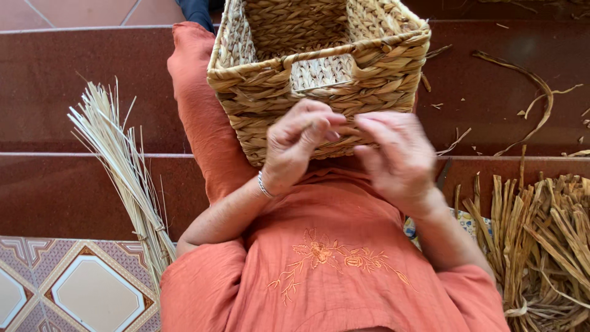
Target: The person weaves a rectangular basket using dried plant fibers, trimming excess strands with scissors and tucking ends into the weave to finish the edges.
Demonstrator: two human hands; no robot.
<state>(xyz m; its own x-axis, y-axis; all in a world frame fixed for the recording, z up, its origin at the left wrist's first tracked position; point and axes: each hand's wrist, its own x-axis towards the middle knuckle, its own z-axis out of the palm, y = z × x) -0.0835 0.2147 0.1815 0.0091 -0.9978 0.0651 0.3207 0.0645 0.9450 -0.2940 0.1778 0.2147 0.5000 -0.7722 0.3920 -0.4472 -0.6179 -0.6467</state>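
Weaving work on a rectangular woven basket [319, 67], which rests tilted on the person's lap, its open mouth facing the camera and a handle slot cut in the near wall. Both hands meet at the lower edge of that near wall. Left hand [301, 144]: fingers curled together, fingertips pressed against the braided wall, apparently pinching a strand end; the strand itself is too small to make out. Right hand [396, 157]: blurred, fingers bent toward the same spot; cannot tell whether its grip is closed on anything.

Judgement: step in hand looks like tucking or tightening a braid at the basket's base. Next move would call for a firm pinch and a steady basket.

Surroundings: bundle of pale thin straws [123, 166] on the red steps [55, 80] to the left; heap of thick dried fibre strips [541, 240] to the right; loose scraps [528, 98] on the step beyond.
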